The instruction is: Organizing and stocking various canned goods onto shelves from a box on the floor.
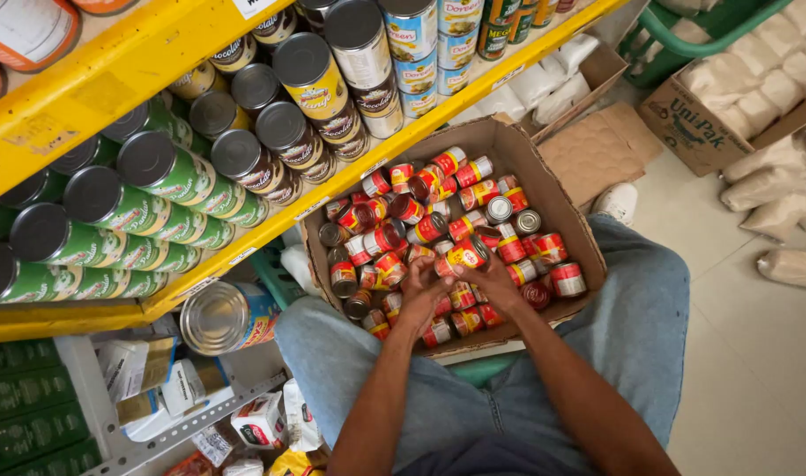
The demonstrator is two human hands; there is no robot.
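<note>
Small red can point(464, 256) is gripped w/ right hand point(494, 280) fingers, left hand point(420, 295) fingers are curled into the cans in cardboard box point(508, 145) on lap.

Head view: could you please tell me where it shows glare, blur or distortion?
Head view: wide-angle bending along the yellow metal shelf edge; glare on the large silver can lid; both hands, left hand and right hand, slightly soft; the small red-labelled tins sharp.

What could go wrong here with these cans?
The box rests on the person's lap, so it could tip and spill the loose small cans. The right hand lifts one can from the heap; neighbours may shift and pinch the left hand.
</note>
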